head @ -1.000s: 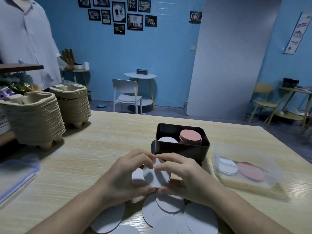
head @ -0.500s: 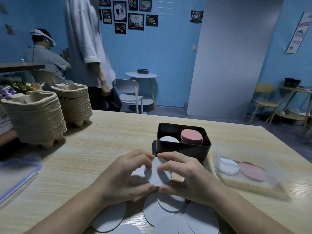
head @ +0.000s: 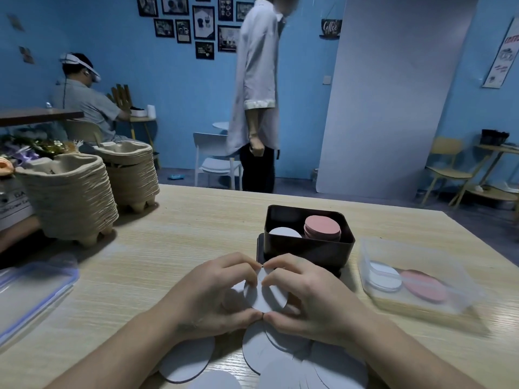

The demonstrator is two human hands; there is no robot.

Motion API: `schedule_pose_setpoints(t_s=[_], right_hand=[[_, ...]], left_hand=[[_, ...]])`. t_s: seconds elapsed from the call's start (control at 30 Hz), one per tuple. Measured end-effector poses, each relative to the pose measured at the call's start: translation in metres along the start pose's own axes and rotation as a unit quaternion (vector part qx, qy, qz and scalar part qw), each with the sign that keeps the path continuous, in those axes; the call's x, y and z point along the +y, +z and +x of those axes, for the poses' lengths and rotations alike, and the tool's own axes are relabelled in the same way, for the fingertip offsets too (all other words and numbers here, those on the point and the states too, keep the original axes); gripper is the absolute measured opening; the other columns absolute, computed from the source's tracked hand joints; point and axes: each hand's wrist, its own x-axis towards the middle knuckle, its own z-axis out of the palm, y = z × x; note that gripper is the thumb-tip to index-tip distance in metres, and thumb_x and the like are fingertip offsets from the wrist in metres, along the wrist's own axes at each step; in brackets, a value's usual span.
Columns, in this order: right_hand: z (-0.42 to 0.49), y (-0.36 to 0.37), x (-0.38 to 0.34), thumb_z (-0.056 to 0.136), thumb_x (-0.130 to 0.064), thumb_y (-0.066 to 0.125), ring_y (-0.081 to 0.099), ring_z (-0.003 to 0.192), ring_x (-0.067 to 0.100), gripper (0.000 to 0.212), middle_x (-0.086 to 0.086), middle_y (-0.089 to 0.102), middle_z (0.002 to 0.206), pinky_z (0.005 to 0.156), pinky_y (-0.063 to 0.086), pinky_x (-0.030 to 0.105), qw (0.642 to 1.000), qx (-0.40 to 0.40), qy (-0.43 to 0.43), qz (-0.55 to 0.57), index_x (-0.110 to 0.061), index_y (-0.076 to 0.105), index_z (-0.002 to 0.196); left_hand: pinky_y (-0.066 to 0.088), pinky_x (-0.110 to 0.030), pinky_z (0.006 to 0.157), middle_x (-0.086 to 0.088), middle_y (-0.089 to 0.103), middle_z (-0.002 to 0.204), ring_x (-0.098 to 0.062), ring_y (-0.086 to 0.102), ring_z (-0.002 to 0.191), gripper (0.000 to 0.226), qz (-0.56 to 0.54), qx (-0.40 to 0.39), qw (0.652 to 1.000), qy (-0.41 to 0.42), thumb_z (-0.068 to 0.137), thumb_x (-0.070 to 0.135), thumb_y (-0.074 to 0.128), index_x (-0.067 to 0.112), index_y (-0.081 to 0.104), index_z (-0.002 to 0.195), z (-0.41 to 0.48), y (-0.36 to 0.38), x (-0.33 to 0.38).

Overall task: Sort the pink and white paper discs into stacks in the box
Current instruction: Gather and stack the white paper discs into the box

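Observation:
A white paper disc (head: 266,296) is held upright between both hands just above the table. My left hand (head: 207,296) pinches its left edge with fingertips on top and thumb below. My right hand (head: 311,299) pinches the right edge the same way. Just behind the hands stands the black box (head: 306,245). Inside it a white stack (head: 284,232) lies on the left and a taller pink stack (head: 322,228) on the right. Several loose white discs (head: 269,357) lie on the table under and in front of my hands.
A clear plastic container (head: 415,282) with a white and a pink disc sits right of the box. Two stacks of pulp trays (head: 70,197) stand at the left, and a clear lid (head: 31,293) lies by the left edge. A person (head: 258,94) stands beyond the table.
Both hands keep the same white disc, with fingertips drawn closer together over its top. The standing person beyond the table has walked from the left to the middle.

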Motion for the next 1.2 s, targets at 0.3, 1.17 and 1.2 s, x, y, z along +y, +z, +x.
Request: schedule_pose_setpoints(t_s=[0.3, 1.17, 1.2], right_hand=[[-0.009, -0.01, 0.002, 0.089, -0.054, 0.073, 0.054, 0.125, 0.004, 0.043, -0.015, 0.056, 0.133, 0.099, 0.048, 0.029, 0.998, -0.03, 0.018, 0.057, -0.028, 0.065, 0.122], [-0.013, -0.009, -0.003, 0.087, -0.058, 0.073, 0.055, 0.125, 0.003, 0.047, -0.018, 0.054, 0.136, 0.099, 0.05, 0.033, 0.997, -0.06, 0.021, 0.047, -0.032, 0.064, 0.125], [-0.013, -0.009, -0.003, 0.087, -0.058, 0.073, 0.056, 0.124, 0.004, 0.046, -0.017, 0.054, 0.136, 0.099, 0.051, 0.033, 0.997, -0.058, 0.021, 0.05, -0.031, 0.065, 0.125]], left_hand=[[0.053, -0.033, 0.085, 0.019, 0.067, 0.108, -0.006, 0.064, 0.105, 0.03, -0.007, -0.002, 0.996, -0.094, 0.09, 0.043, 0.077, 0.028, 0.068, 0.115, -0.023, -0.034, -0.006], [0.049, -0.025, 0.098, 0.033, 0.057, 0.12, 0.004, 0.056, 0.119, 0.057, 0.016, -0.063, 0.98, -0.188, 0.074, 0.058, 0.078, 0.043, 0.058, 0.125, -0.082, -0.068, 0.006], [0.051, -0.027, 0.096, 0.031, 0.058, 0.119, 0.001, 0.057, 0.117, 0.057, 0.013, -0.06, 0.983, -0.174, 0.076, 0.058, 0.078, 0.042, 0.058, 0.126, -0.073, -0.064, 0.007]])
